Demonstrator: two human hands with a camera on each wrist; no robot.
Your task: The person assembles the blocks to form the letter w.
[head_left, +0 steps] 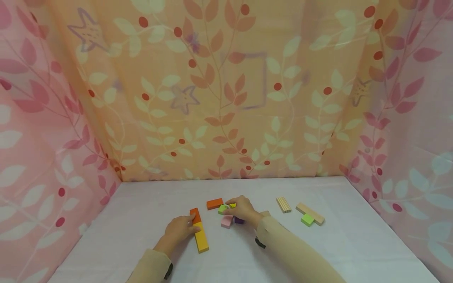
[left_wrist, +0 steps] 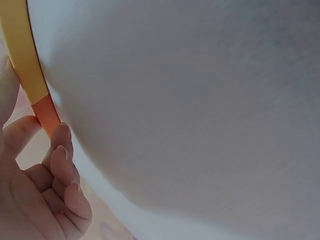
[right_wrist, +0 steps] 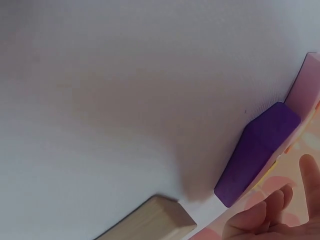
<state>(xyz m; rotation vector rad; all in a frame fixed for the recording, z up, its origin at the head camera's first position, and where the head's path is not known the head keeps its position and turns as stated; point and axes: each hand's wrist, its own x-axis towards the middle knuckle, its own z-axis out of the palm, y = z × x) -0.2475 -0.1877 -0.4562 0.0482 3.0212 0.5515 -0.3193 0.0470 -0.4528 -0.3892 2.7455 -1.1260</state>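
Observation:
In the head view, a red-orange block point(head_left: 195, 215) and a yellow block point(head_left: 201, 240) lie end to end in a line. My left hand point(head_left: 178, 228) rests on them, the thumb touching the yellow block and bent fingers by the orange one. The left wrist view shows these fingers at the orange end point(left_wrist: 46, 116). With thumb and index finger my right hand point(head_left: 243, 209) pinches a small light green block point(head_left: 222, 209); the grip is partly hidden. Beneath that hand lie a pink block point(head_left: 227, 221) and a purple block point(right_wrist: 255, 152); a yellow piece point(head_left: 232, 205) shows between the fingers.
Another orange block point(head_left: 214, 203) lies behind the green one. To the right are a bundle of thin wooden sticks point(head_left: 283, 204), a plain wooden block point(head_left: 311, 214) and a green block point(head_left: 307, 219) against it. A wooden block point(right_wrist: 155, 220) sits near my right wrist. Patterned curtains surround the white table.

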